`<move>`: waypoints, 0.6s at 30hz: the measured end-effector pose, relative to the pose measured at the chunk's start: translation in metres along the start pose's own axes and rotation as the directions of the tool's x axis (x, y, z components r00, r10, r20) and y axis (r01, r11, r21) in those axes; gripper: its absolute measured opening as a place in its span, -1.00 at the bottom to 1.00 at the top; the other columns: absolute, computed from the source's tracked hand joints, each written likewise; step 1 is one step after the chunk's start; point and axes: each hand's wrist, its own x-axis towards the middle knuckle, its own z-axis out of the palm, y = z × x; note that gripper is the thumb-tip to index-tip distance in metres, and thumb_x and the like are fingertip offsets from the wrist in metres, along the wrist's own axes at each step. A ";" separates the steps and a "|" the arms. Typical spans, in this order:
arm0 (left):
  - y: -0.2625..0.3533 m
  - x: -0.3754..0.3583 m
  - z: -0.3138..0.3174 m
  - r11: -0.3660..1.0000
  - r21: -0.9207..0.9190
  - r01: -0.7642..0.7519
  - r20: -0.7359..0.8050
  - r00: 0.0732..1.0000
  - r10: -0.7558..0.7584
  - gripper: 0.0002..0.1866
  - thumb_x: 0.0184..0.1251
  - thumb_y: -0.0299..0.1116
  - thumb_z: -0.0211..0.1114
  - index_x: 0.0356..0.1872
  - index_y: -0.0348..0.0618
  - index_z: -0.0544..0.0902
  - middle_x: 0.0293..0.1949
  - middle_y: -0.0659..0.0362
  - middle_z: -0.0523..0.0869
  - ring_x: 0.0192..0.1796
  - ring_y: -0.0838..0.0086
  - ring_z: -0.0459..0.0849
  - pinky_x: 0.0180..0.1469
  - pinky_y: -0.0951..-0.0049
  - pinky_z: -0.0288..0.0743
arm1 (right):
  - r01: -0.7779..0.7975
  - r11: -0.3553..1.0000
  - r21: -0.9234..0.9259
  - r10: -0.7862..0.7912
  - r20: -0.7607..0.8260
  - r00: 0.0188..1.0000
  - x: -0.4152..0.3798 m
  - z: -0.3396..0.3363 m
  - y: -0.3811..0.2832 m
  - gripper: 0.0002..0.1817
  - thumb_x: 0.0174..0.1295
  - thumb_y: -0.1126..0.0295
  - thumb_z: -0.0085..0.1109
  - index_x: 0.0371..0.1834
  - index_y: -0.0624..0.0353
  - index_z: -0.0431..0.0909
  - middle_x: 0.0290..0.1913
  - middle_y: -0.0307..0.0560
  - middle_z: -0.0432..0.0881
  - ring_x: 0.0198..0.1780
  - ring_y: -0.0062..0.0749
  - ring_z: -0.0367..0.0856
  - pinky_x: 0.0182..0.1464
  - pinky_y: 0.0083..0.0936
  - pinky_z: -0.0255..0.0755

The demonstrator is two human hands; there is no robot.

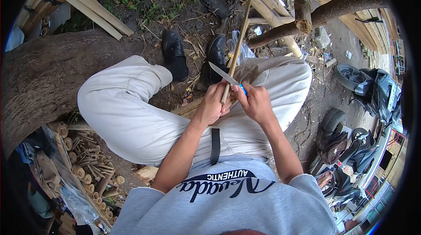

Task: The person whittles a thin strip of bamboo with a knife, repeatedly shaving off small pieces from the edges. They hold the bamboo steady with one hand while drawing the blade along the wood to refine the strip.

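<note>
- Head view: the person sits, both hands just beside each other over the lap of the pale trousers (131, 112).
- Left hand (211, 104) is wrapped around the near end of the strip (238, 50), bamboo by the look.
- Strip runs far from the lap, passing right of the right shoe (216, 54); far end is out of view.
- Right hand (255, 101) is clamped on the blue handle of the knife (227, 78); blade points far left, across the strip. Blade contact: cannot tell.
- Strip probably handles light, stiff near the grip, springy along the far length; looks dry, so likely not slippery.
- Thin, so it may split along the grain; edges could splinter.
- Best hold: near end, flat faces between thumb and fingers, skin clear of edges and blade.
- Knife likely light and rigid; take it by the handle only.
</note>
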 end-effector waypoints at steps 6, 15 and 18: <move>0.002 0.000 0.007 0.991 0.117 -0.067 -0.189 0.978 0.089 -0.66 0.68 -0.13 -0.02 -0.30 -0.13 0.48 -0.54 0.32 0.39 -0.69 0.71 0.23 -0.67 0.63 0.11 | 0.122 0.978 0.171 -0.135 0.066 0.989 -0.018 -0.002 -0.019 -0.49 0.46 0.02 0.11 -0.52 0.21 0.51 -0.66 0.12 0.53 -0.58 0.16 0.57 -0.50 -0.08 0.42; 0.011 -0.006 0.016 0.999 0.055 -0.001 -0.116 0.993 0.007 -0.58 0.66 0.00 -0.03 -0.37 -0.07 0.43 -0.70 0.36 0.28 -0.78 0.69 0.16 -0.76 0.62 0.00 | 0.132 0.991 0.034 -0.134 0.070 0.989 -0.017 -0.004 -0.015 -0.50 0.47 -0.01 0.10 -0.50 0.17 0.54 -0.68 0.15 0.51 -0.56 0.18 0.58 -0.48 -0.04 0.44; 0.009 0.000 0.011 0.998 0.041 -0.040 -0.107 0.993 0.044 -0.62 0.66 -0.04 -0.03 -0.34 -0.06 0.44 -0.70 0.34 0.30 -0.80 0.69 0.12 -0.76 0.62 -0.03 | 0.017 0.947 0.321 -0.062 0.130 0.990 -0.011 0.000 -0.013 -0.50 0.47 0.00 0.09 -0.50 0.20 0.57 -0.65 0.17 0.54 -0.53 0.21 0.59 -0.41 -0.03 0.47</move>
